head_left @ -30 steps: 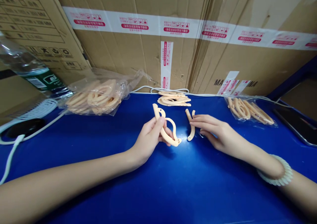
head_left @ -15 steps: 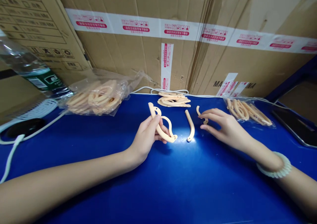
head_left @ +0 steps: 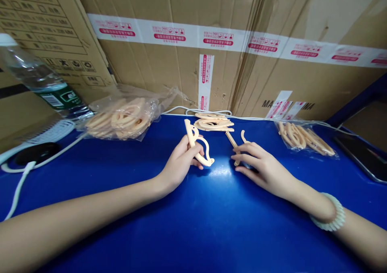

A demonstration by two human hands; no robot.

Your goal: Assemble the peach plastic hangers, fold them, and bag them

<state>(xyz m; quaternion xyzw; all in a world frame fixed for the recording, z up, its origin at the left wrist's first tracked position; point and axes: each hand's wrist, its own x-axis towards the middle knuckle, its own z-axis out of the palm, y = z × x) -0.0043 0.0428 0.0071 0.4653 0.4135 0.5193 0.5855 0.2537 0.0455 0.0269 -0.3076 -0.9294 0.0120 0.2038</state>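
My left hand (head_left: 183, 158) is closed around a beige plastic folding hanger (head_left: 205, 147), raised over the blue tabletop with its looped hook part and one arm showing. To the right, my right hand (head_left: 261, 164) has thumb and fingers on a beige hanger arm (head_left: 231, 139), a slim bar with its upper end pointing away from me. The fingers cover much of that bar. Just behind this hand lies a small curved hanger hook (head_left: 243, 136), partly hidden by the fingers.
A stack of hanger pieces (head_left: 214, 123) lies at the back against a cardboard box (head_left: 169, 71). Bagged pieces sit at left (head_left: 121, 118) and right (head_left: 305, 138). A water bottle (head_left: 57, 94), white cable (head_left: 18, 188), black puck-like object (head_left: 38, 153) and phone (head_left: 363, 156) flank them.
My right hand has moved left from the small hook onto the hanger arm, whose near end has swung to the right. My left hand keeps its hold on the folding hanger, slightly turned.
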